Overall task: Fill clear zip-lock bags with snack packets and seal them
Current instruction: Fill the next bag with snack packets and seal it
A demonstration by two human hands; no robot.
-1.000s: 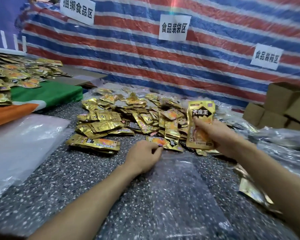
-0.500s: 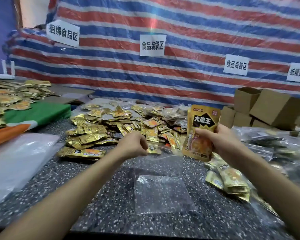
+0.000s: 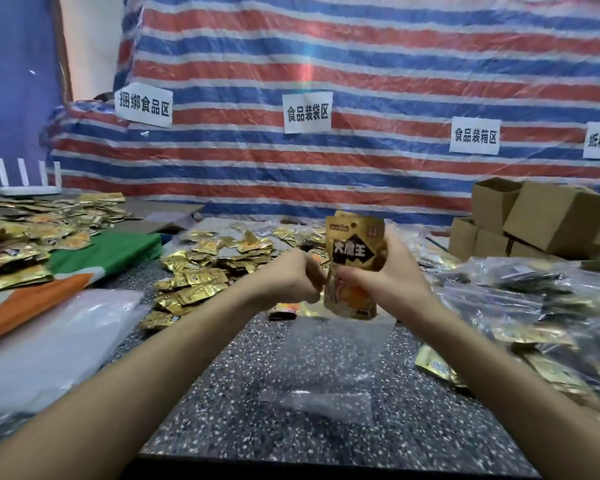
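Above the middle of the surface (image 3: pixel 215 393), the right hand (image 3: pixel 394 277) is gripping a snack packet (image 3: pixel 355 252); the left hand (image 3: pixel 290 277) is pinching the clear bag (image 3: pixel 326 362) beneath, whose limp mouth risks snagging it.

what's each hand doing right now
left hand: curled, pinching the top edge of the clear bag
right hand: gripping a gold snack packet

Snack packet (image 3: pixel 355 252) in right hand (image 3: pixel 390 277)
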